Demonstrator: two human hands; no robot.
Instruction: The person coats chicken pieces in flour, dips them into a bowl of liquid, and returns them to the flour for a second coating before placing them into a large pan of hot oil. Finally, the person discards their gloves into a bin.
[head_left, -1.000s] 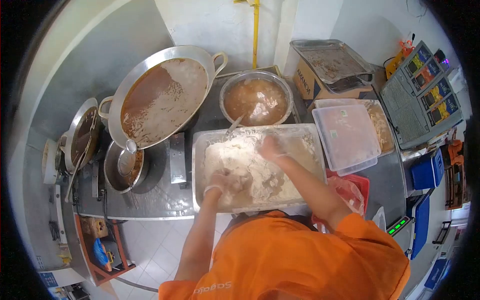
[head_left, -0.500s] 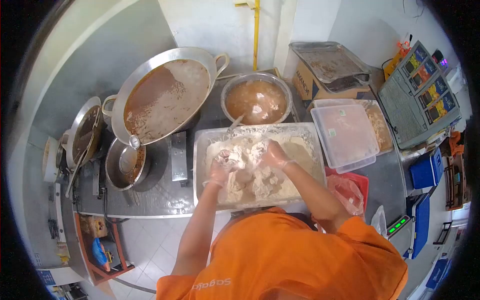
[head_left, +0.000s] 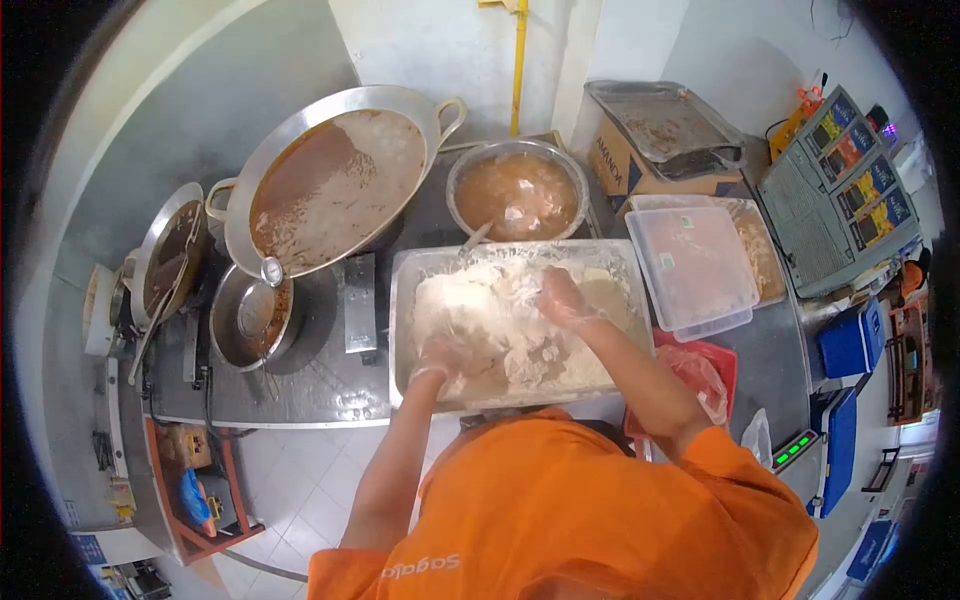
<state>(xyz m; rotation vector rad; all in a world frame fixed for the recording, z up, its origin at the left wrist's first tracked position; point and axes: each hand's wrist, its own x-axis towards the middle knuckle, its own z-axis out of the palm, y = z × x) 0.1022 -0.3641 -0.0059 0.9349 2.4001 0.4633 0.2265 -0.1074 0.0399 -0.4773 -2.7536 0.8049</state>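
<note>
A rectangular metal tray [head_left: 620, 385] filled with flour [head_left: 455, 292] lies before me. Several lumpy flour-coated pieces sit in it, among them one large piece [head_left: 528, 362] near the front middle. My right hand [head_left: 562, 300], in a clear plastic glove, has its fingers closed on another flour-coated piece [head_left: 518, 288] in the tray's middle. At the left side my left hand [head_left: 438, 358], gloved too, is low in the flour; motion blur hides its fingers. Behind the tray stands a metal bowl [head_left: 455, 205] of cloudy brownish liquid, a utensil handle [head_left: 477, 237] leaning out.
A wide two-handled pan [head_left: 235, 215] of oil with a thermometer [head_left: 271, 270] stands left, beside a deep pot [head_left: 228, 350]. On the right are lidded plastic containers [head_left: 700, 265], a red basin [head_left: 728, 370] holding a plastic bag, and a cardboard box [head_left: 612, 160] under metal trays.
My left hand has moved down and away from the piece it was at, into the flour on the left. My right hand has shifted slightly right and stays at its piece.
</note>
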